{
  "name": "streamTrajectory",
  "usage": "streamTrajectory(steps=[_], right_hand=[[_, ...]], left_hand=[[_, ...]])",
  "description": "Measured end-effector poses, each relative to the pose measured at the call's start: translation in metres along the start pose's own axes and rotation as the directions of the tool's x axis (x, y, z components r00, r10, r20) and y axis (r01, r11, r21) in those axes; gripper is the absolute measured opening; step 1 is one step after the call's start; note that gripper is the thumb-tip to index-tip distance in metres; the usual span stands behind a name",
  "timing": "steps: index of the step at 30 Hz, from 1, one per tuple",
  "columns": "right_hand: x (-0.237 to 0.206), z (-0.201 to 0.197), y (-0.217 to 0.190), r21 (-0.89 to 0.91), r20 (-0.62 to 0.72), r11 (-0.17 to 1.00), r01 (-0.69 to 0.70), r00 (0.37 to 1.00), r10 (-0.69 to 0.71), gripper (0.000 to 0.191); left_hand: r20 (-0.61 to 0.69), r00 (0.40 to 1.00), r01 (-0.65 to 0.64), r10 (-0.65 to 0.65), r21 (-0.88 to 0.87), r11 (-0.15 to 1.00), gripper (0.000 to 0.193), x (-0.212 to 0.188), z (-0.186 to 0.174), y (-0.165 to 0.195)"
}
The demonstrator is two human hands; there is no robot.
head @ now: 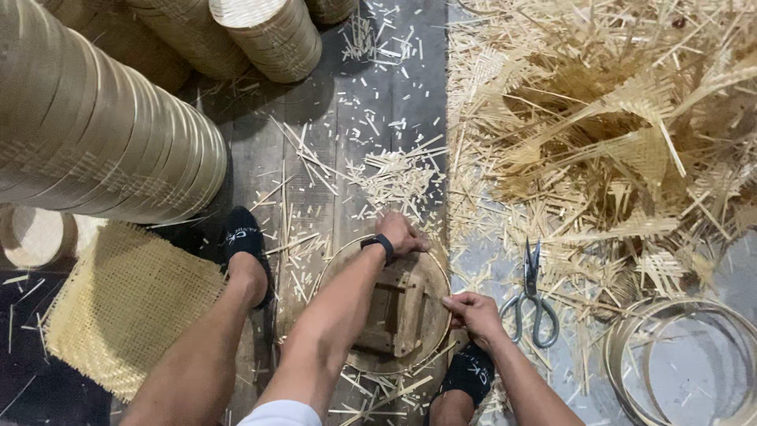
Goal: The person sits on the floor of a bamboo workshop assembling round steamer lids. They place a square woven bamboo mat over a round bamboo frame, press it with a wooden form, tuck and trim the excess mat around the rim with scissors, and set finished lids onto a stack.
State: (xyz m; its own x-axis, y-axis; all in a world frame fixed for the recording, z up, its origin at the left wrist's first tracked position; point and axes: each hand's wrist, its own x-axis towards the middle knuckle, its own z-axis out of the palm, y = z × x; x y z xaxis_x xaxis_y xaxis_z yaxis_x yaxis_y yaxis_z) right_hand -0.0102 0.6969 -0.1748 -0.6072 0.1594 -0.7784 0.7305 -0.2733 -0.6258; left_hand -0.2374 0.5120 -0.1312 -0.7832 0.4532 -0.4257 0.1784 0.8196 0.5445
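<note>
A round woven bamboo tray (430,272) lies on a small wooden block stand (393,312) on the floor between my feet. My left hand (402,234), with a black watch on its wrist, presses down on the tray's far rim. At the tray's right rim, my right hand (471,313) pinches the edge, perhaps on a thin bamboo strip. Just to the right of that hand, grey scissors (531,296) lie on the floor, blades pointing away from me.
Tall stacks of bamboo hoops (102,134) stand at the left and top. A square woven mat (126,304) lies at lower left. A large heap of woven offcuts (623,134) fills the right. Loose bamboo rings (686,355) sit at lower right. Short slivers litter the floor.
</note>
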Motion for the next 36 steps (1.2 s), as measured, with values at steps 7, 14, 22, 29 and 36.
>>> streamTrajectory(steps=[7,14,22,29,36], right_hand=[[0.004,0.007,-0.005,0.040,-0.004,0.998,0.038,0.999,-0.038,0.019],[-0.020,0.013,-0.013,-0.100,-0.039,0.992,0.082,0.996,-0.086,0.021],[-0.039,0.018,0.016,-0.177,-0.113,0.977,0.119,0.984,-0.140,0.026],[-0.029,0.016,0.017,-0.138,-0.119,0.976,0.169,0.975,-0.186,0.026],[-0.010,0.000,-0.038,-0.278,-0.112,0.917,0.286,0.939,-0.326,0.033]], left_hand=[[-0.078,0.997,0.012,-0.018,-0.081,0.997,0.041,-0.012,0.000,-0.006],[-0.149,0.989,-0.052,0.020,-0.220,0.974,0.046,-0.026,-0.008,-0.013],[0.125,0.872,0.476,-0.473,-0.440,0.762,0.031,-0.109,-0.050,-0.139],[-0.057,0.844,0.438,-0.533,-0.500,0.747,0.026,-0.117,-0.036,-0.136],[-0.488,0.647,0.431,-0.587,-0.401,0.808,0.039,-0.139,0.012,-0.129]])
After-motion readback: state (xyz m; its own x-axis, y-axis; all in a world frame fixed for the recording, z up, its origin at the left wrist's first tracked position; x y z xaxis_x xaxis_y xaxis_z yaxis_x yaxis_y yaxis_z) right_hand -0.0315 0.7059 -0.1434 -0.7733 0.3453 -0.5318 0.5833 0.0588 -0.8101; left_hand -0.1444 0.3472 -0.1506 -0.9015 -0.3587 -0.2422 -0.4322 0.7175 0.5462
